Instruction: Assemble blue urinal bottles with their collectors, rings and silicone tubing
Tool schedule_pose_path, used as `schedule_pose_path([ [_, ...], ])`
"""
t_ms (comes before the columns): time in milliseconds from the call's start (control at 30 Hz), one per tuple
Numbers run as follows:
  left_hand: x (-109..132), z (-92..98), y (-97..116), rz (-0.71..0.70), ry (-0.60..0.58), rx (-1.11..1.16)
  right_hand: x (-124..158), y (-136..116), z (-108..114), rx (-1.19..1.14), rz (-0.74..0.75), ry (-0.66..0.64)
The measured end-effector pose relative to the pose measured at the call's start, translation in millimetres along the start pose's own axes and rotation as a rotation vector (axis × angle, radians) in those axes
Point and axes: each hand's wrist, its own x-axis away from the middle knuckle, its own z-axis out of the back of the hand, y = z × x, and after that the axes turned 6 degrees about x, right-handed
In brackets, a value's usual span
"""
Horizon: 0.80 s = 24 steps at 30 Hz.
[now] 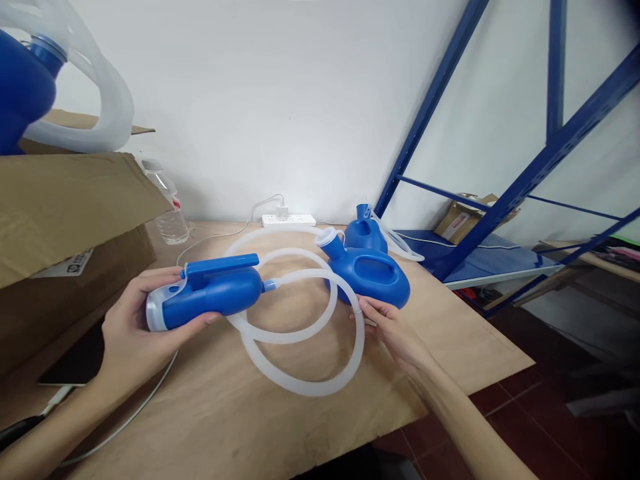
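My left hand is wrapped round a blue plastic urinal funnel with a flat handle along its top and a whitish cap at its near end. From its far end runs a translucent corrugated hose, looping over the table. My right hand pinches this hose at the right side of a loop. Just behind that hand lies a blue urinal bottle with a handle and a spout under a white cap, to which the hose leads. Another blue urinal bottle stands behind it.
At the left, an open cardboard box holds another blue bottle with hose. Near it are a clear water bottle and a dark phone with a cable. A power strip lies by the wall. Blue shelving stands right.
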Motion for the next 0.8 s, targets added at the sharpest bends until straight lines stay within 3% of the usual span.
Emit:
schedule_pose_path([
  [200,1,0.4,-1,0.072,0.009,-0.028,-1,4,-13,-0.137,0.032,0.129],
  [300,4,0.4,2,0.067,-0.033,-0.028,-3,0,-21,-0.06,0.102,0.139],
  [433,6,-1.8,6,-0.018,-0.118,-0.013,-15,-20,-26,0.292,0.265,-0.023],
  [567,8,-6.0,9,-0.031,-0.124,-0.022,-25,-48,-44,0.495,0.379,-0.184],
  [800,17,-6.1,5,0.021,-0.092,-0.039,-29,-68,-102,0.518,0.532,-0.448],
])
